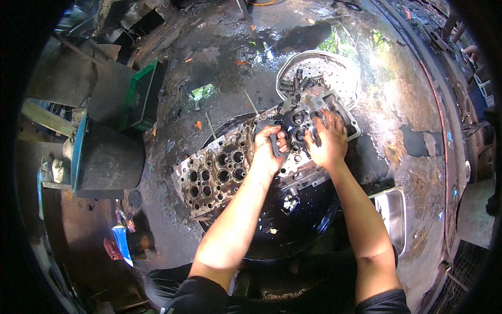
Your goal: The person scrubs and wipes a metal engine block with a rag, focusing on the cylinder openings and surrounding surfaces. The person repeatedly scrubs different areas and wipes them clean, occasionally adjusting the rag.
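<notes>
Just above the middle of the frame we see a long, grimy engine head lying slantwise across a black round tub; our left hand grips a dark tool with the fingers curled tight round it, pressed onto the head; our right hand lies flat on the head's upper end, fingers spread apart; behind it, a pale round basin holds springs; a green crate and a blue-rimmed bucket stand at the left on the wet, oily floor; a steel tray sits at the lower right.
</notes>
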The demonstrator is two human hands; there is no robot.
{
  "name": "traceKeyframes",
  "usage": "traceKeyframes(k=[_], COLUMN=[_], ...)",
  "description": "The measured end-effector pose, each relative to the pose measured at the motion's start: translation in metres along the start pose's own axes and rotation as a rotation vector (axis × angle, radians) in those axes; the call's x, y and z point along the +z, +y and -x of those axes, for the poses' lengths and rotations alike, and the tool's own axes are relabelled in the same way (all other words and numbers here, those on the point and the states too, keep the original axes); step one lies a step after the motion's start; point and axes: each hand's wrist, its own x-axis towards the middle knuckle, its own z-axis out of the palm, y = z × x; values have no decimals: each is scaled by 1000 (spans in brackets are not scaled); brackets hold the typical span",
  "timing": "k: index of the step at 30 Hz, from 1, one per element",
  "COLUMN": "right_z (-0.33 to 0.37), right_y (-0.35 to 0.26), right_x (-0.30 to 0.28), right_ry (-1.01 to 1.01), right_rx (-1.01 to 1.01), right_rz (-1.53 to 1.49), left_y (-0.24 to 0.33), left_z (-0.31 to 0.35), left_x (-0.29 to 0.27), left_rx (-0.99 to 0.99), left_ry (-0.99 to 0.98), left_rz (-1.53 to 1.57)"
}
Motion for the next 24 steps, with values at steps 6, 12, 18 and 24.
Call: traceKeyframes(k=[6, 12, 18, 24], right_z=[0, 0, 0, 0], right_y=[0, 1, 2, 2], right_x=[3, 3, 2, 3], right_ry=[-14, 17, 22, 22], right_rx=[11, -10, -12, -11], right_rz=[7, -8, -7, -10], left_y=[11, 56, 55, 96], left_z=[4, -42, -34, -4], left_x=[12, 45, 51, 21], left_rx=[-8, -550, 41, 940], left_ry=[-81, -326, -739, -1080], left_rz=[-1128, -2217, -3121, -3141])
